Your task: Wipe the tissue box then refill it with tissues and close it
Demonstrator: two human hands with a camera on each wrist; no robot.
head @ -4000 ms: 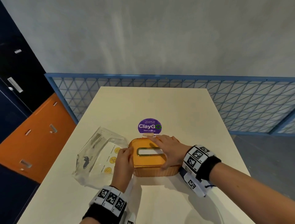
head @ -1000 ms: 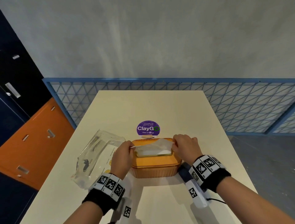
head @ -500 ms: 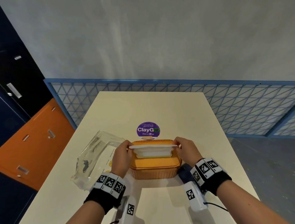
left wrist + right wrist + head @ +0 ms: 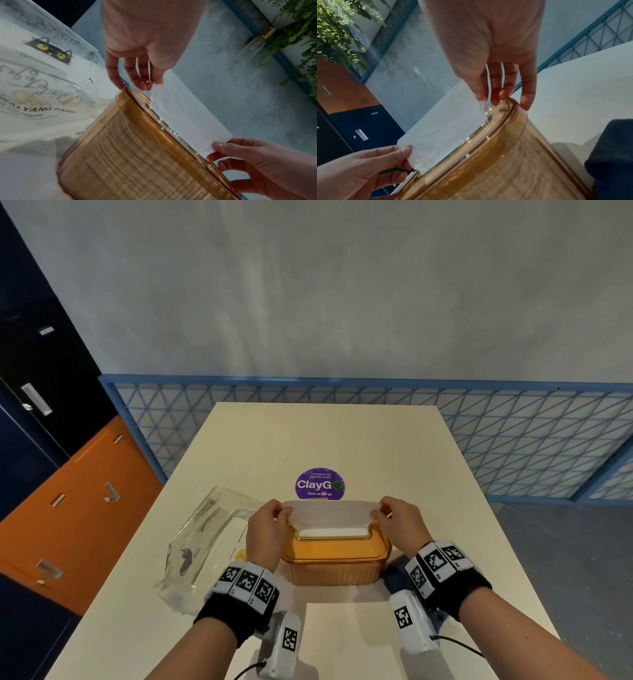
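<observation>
- one amber, ribbed, translucent plastic tissue box (image 4: 334,559) sits on the near half of a cream rectangular table (image 4: 342,436), right in front of the person, its lid on.
- one white tissue sheet (image 4: 329,514) rises from the slot in the lid, stretched flat between both hands; it seems drawn up so the next user can grab it.
- the left hand (image 4: 265,530) pinches the sheet's left corner between thumb and forefinger; the other fingers hang loosely curled beside the box rim.
- the right hand (image 4: 400,522) pinches the right corner the same way, holding the sheet level.
- one clear, crinkled plastic tissue wrapper (image 4: 202,542) lies just left of the box, looking empty, so the refill is probably done.
- one round purple sticker (image 4: 319,484) sits on the table just beyond the box.
- one dark blue cloth (image 4: 612,155) lies by the box's right side, perhaps for wiping.
</observation>
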